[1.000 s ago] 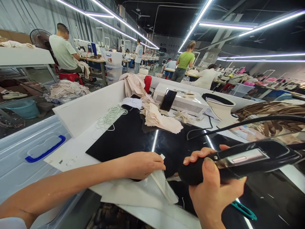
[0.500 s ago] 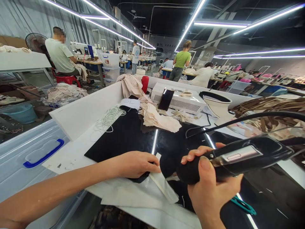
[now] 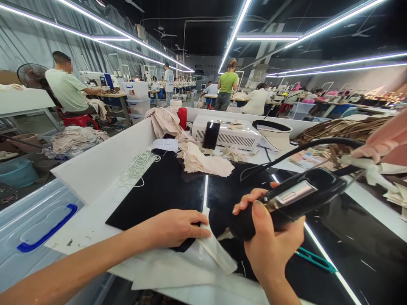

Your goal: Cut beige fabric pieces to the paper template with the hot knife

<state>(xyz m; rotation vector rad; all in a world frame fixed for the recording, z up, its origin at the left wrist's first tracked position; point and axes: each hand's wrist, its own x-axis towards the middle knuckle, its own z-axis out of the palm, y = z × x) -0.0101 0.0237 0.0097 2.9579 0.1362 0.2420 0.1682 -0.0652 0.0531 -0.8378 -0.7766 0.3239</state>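
The right hand (image 3: pixel 270 250) is gripping a black corded tool (image 3: pixel 286 203), its tip hiding behind the fingers just beside a pale fabric strip (image 3: pixel 213 248). The left hand (image 3: pixel 174 226) is lying flat, fingers pressing that strip onto the glossy black tabletop (image 3: pixel 333 254). Teal snips (image 3: pixel 313 259) are peeking out, partly covered. Another person's hand (image 3: pixel 381 137) is cutting off at the right edge

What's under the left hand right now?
The left hand presses a pale fabric strip onto the glossy black worktop. A dark piece shows beneath the palm; its extent there is hidden.
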